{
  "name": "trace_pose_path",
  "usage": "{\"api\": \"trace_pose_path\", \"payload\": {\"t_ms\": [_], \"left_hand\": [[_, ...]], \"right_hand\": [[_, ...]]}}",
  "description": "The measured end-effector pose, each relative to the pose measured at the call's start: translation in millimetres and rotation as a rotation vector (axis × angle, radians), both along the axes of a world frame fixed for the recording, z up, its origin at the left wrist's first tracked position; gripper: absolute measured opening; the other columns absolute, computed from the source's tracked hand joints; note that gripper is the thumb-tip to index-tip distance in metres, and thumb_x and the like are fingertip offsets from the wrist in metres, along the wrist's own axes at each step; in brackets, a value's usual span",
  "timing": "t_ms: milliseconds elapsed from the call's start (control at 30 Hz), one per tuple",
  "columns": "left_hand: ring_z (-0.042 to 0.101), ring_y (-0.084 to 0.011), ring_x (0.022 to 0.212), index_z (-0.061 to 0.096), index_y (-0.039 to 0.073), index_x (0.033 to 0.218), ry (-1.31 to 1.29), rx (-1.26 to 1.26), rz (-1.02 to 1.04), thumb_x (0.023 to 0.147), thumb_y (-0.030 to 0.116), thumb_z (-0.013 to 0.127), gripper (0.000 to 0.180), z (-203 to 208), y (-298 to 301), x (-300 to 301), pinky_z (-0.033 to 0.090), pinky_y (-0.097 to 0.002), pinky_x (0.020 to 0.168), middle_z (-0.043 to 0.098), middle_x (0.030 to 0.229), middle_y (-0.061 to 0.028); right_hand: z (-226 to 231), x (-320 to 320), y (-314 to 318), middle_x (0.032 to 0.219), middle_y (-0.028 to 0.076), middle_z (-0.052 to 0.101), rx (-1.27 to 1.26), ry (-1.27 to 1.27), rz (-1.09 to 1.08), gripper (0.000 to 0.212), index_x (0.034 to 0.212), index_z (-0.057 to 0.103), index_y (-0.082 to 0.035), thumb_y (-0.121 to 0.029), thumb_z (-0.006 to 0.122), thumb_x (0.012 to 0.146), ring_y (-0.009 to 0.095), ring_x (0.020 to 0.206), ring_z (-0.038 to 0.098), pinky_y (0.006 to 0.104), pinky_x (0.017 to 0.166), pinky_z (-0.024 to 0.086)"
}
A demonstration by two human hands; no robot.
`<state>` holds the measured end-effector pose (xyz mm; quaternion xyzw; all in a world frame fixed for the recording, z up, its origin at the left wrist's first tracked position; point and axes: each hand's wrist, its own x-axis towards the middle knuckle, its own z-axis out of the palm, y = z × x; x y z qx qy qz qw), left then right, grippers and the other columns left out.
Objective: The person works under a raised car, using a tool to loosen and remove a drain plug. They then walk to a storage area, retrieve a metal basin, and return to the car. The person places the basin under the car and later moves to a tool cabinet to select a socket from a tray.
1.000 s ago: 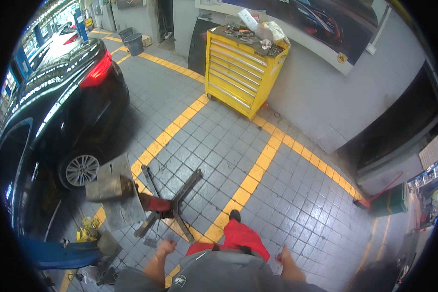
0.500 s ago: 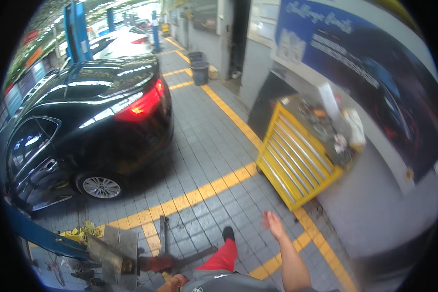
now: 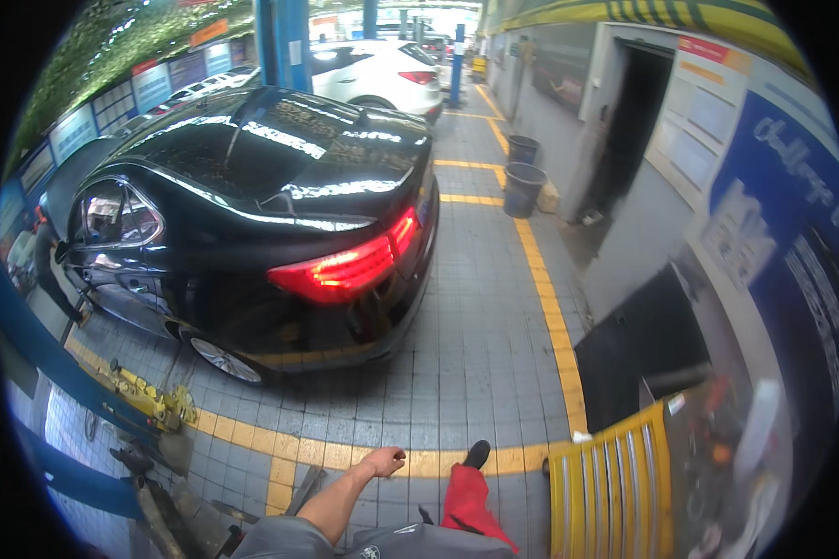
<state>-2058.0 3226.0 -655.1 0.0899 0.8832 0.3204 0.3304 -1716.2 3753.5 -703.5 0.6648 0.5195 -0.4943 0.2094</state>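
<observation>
My left hand (image 3: 382, 461) reaches forward from the lower edge, above the tiled floor beside a yellow floor line (image 3: 336, 455). Its fingers are curled in, and nothing shows in them. My right hand is out of view. In front of me stands a black car (image 3: 280, 186) with its red tail light (image 3: 345, 270) lit. A yellow tool cabinet (image 3: 615, 484) with silver drawer edges is at the lower right, its top cluttered with blurred items. One black shoe (image 3: 476, 454) and a red trouser leg (image 3: 471, 503) of mine show between hand and cabinet.
Blue lift posts (image 3: 284, 47) rise behind the car, near a white car (image 3: 378, 74). Dark bins (image 3: 524, 189) stand along the right wall by a doorway (image 3: 629, 121). A black panel (image 3: 639, 345) leans there. Yellow lift parts (image 3: 149, 391) lie left. A person (image 3: 47, 265) stands by the car's far-left side.
My view has turned right to left and moved nearer the black car. The cabinet now sits lower right. My left arm has swung forward; my right hand has left the view.
</observation>
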Motion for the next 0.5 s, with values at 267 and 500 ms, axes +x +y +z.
{"api": "trace_pose_path", "payload": {"t_ms": [267, 500], "left_hand": [[0.067, -0.0318, 0.091, 0.074, 0.006, 0.099, -0.326, -0.42, 0.12, 0.087, 0.024, 0.053, 0.03, -84, 4, -102, 0.052, -0.0439, 0.08, 0.071, 0.099, -0.0181], [0.065, -0.0273, 0.087, 0.073, 0.011, 0.105, -0.704, -0.252, 0.608, 0.083, 0.035, 0.062, 0.034, -134, 54, -170, 0.054, -0.0472, 0.072, 0.07, 0.103, -0.0121]], "right_hand": [[-10, -505, 74, 0.099, 0.013, 0.063, -0.059, 0.261, 0.378, 0.068, 0.113, 0.056, 0.002, -0.062, 0.041, 0.097, 0.025, 0.078, 0.061, 0.0419, 0.066, 0.053], [131, -972, -43, 0.121, 0.018, 0.062, -0.36, 0.994, 0.8, 0.067, 0.13, 0.051, 0.002, -0.057, 0.042, 0.099, 0.027, 0.102, 0.064, 0.0403, 0.084, 0.052]]}}
